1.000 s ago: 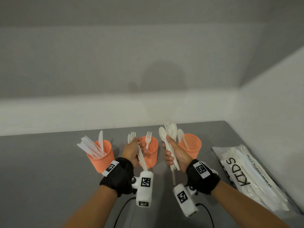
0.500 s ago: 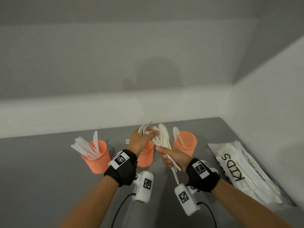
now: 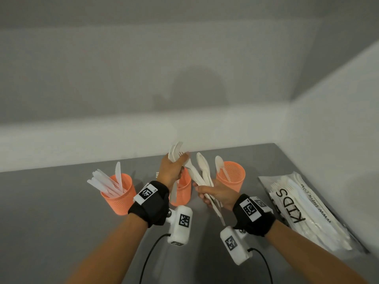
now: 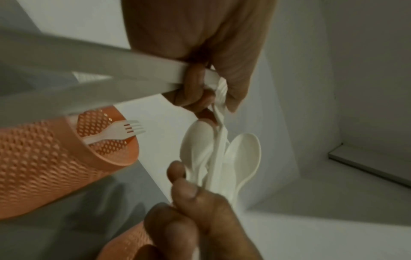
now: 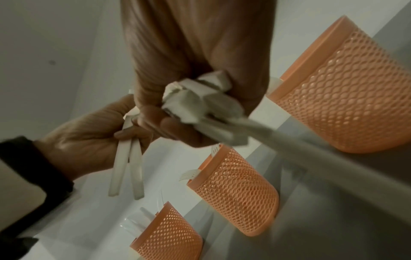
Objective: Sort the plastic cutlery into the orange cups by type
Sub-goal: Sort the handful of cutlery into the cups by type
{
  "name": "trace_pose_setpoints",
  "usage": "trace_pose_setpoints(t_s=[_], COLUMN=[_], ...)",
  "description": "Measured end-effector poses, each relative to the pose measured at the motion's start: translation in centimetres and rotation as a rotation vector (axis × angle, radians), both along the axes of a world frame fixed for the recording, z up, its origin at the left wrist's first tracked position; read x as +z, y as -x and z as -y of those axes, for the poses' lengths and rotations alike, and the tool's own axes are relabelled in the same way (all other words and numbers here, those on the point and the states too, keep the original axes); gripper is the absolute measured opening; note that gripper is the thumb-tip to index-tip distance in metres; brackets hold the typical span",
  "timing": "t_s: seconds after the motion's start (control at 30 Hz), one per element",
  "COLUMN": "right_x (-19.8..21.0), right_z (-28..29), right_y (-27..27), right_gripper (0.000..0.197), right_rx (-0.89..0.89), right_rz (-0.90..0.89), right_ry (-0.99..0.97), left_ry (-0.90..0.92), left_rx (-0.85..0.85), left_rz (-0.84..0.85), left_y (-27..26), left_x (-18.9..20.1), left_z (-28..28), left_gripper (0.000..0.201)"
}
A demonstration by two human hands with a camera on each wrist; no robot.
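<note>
Both grips clenched: left hand (image 3: 171, 171) on forks (image 3: 175, 150), right hand (image 3: 217, 194) on spoons (image 3: 203, 167); handle ends visible from right wrist only.

My three orange perforated plastic cups (image 3: 120, 198) look matt; the white plastic cutlery (image 3: 202, 173) seems smooth, faintly glossy; the grey tabletop (image 3: 51, 212) looks matt.

Three orange cups stand in a row on the grey table (image 3: 51, 232), with narrow gaps between them; the left cup (image 3: 120, 198) bristles with knives splayed leftward, crowding its mouth; the middle cup (image 3: 182, 192) lies behind the left hand (image 3: 171, 171) (little of its mouth shows); the right cup (image 3: 231, 177) holds one spoon, its mouth mostly open; a printed bag (image 3: 303, 210) lies against the right wall.
</note>
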State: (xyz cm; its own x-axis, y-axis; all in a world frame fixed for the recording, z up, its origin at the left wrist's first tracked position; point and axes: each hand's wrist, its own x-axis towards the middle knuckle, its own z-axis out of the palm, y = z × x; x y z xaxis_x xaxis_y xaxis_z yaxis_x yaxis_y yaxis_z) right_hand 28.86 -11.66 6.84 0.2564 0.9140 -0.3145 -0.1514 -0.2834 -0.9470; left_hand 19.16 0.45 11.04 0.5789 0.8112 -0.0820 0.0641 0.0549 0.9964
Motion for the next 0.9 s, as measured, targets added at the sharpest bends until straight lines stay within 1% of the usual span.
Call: trace_pose_setpoints(t_s=[0.1,0.17,0.23,0.3,0.37,0.43,0.47,0.5,0.6,0.67,0.77,0.9], right_x=[-0.4,-0.5,-0.2,0.1,0.4,0.8,1.1,1.5,2.9,3.5,3.6,1.9], right_z=[0.0,0.1,0.2,0.3,0.5,0.6,0.5,0.4,-0.1,-0.7,-1.6,-3.1], right_y=[0.0,-0.1,-0.5,-1.2,-2.2,-3.3,-3.8,-4.3,-5.6,-6.2,-6.7,-7.0], right_gripper=[0.007,0.008,0.008,0.009,0.019,0.031,0.034,0.035,0.037,0.038,0.041,0.037], right_rx=[0.007,-0.024,-0.052,-0.103,-0.207,-0.346,-0.405,-0.463,-0.666,-0.781,-0.919,-1.015], right_rz=[0.041,0.048,0.085,0.144,0.158,0.130,0.105,0.074,0.022,0.028,0.099,0.167], right_ry=[-0.008,-0.019,-0.033,-0.036,-0.050,-0.074,-0.105,-0.149,-0.271,-0.330,-0.371,-0.339], left_ry=[0.027,0.037,0.038,0.079,0.190,0.282,0.299,0.288,0.185,0.142,0.037,-0.069], left_rx=[-0.068,-0.062,0.008,0.106,0.165,0.219,0.261,0.313,0.461,0.499,0.494,0.441], left_rz=[-0.021,0.010,0.077,0.158,0.268,0.409,0.462,0.479,0.433,0.430,0.399,0.305], left_y=[-0.2,-0.3,-0.5,-0.5,-0.3,-0.1,0.0,0.0,-0.3,-0.6,-1.4,-2.6], left_x=[0.0,0.5,1.2,2.2,3.0,3.5,3.6,3.5,3.3,3.1,2.5,0.1], left_z=[0.1,0.1,-0.4,-1.3,-2.5,-3.5,-3.9,-4.2,-4.7,-4.8,-4.8,-4.3], left_gripper=[0.021,0.016,0.021,0.027,0.027,0.026,0.026,0.028,0.039,0.043,0.049,0.050])
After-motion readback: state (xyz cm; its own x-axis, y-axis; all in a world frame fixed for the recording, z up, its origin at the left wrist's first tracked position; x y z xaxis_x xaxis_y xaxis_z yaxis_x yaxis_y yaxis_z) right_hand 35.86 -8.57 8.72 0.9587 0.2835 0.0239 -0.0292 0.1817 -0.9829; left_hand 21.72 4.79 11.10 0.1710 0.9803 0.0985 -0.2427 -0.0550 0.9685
